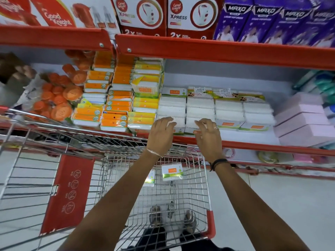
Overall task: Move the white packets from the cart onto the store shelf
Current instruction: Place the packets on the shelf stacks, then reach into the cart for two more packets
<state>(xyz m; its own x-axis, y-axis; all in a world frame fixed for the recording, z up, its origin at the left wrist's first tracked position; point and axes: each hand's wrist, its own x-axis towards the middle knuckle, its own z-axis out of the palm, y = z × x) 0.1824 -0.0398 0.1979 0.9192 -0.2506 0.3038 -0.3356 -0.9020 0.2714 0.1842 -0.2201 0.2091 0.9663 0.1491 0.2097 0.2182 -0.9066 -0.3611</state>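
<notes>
White packets point(229, 107) lie in rows on the middle store shelf point(253, 147). My left hand point(161, 134) rests with spread fingers on the front packet of the leftmost row. My right hand point(208, 136) touches the front packet of the row beside it, fingers apart. Neither hand grips anything. Below my arms, the wire cart point(203, 180) holds a white packet point(172, 172) with an orange label, and a second packet point(150, 178) is partly hidden by my left forearm.
Orange and yellow packs point(116, 98) stack left of the white rows. Orange lidded tubs point(59, 95) sit further left. Pink boxes point(302, 120) stand at the right. The upper shelf point(217, 51) overhangs with red and purple cartons. The cart's red flap point(67, 192) is at the left.
</notes>
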